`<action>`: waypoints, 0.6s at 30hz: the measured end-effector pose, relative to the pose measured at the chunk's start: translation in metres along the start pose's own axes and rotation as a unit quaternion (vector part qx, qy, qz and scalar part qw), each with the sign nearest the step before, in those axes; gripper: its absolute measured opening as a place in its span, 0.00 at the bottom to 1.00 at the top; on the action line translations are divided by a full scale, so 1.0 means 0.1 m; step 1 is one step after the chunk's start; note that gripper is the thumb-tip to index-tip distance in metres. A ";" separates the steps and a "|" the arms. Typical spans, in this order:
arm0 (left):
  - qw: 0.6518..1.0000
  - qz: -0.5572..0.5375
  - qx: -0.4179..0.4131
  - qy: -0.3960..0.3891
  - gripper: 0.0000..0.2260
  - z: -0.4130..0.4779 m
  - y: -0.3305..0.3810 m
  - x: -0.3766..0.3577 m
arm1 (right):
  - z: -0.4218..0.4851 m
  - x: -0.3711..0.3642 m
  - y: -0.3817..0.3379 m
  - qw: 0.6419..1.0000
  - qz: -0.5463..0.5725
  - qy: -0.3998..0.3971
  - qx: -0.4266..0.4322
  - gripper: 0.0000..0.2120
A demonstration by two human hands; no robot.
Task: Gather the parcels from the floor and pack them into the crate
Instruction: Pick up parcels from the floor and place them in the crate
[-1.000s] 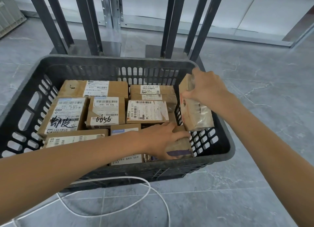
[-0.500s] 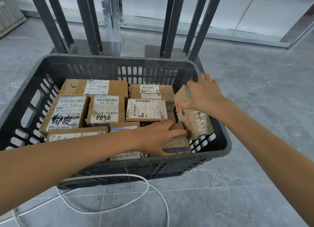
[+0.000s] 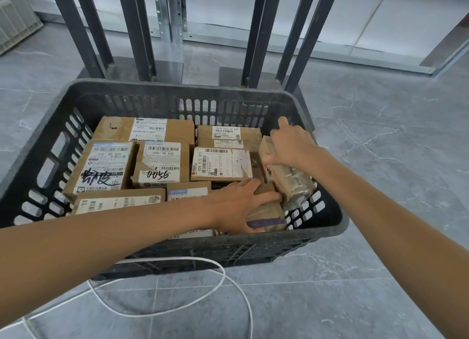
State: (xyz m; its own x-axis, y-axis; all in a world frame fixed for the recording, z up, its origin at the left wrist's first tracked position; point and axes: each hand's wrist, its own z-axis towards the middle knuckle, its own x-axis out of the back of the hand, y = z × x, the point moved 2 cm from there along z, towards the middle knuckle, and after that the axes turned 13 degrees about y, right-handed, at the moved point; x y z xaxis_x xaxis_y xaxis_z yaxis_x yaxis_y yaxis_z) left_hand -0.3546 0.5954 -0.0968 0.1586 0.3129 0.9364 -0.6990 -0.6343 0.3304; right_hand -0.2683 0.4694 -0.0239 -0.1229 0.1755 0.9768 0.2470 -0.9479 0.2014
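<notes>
The grey floor (image 3: pixel 380 161) took up most of the view, with dark metal posts (image 3: pixel 134 28) rising from it just behind the black crate (image 3: pixel 330 227). The crate stood on the floor, its bottom covered by brown labelled parcels (image 3: pixel 162 161) packed flat and close together.

At the crate's right side a taped parcel (image 3: pixel 294 183) stood tilted on its edge, leaning against the slotted right wall. The right hand (image 3: pixel 291 145) gripped its upper end, fingers curled over the top and the forefinger stretched towards the far corner of the crate.

Just beside it, touching its lower end, lay a small parcel (image 3: pixel 269 213) with a purple strip on its near face. The left hand (image 3: pixel 236 206) rested on top of it, fingers nearly straight and pressed flat, reaching across to the taped parcel.

A white cable (image 3: pixel 177 310) looped over the floor in front of the crate.
</notes>
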 end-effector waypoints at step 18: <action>0.993 -0.096 0.039 0.055 0.40 -0.04 -0.01 0.01 | -0.06 0.26 0.28 0.995 0.094 -0.001 -0.012 0.17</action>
State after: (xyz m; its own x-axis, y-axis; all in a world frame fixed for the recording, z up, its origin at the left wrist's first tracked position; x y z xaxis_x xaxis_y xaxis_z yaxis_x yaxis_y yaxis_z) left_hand -0.3568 0.5990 -0.0971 0.2048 0.5060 0.8379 -0.6067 -0.6061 0.5143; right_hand -0.2709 0.4462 0.0070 -0.0744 -0.0056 0.9972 0.2426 -0.9700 0.0126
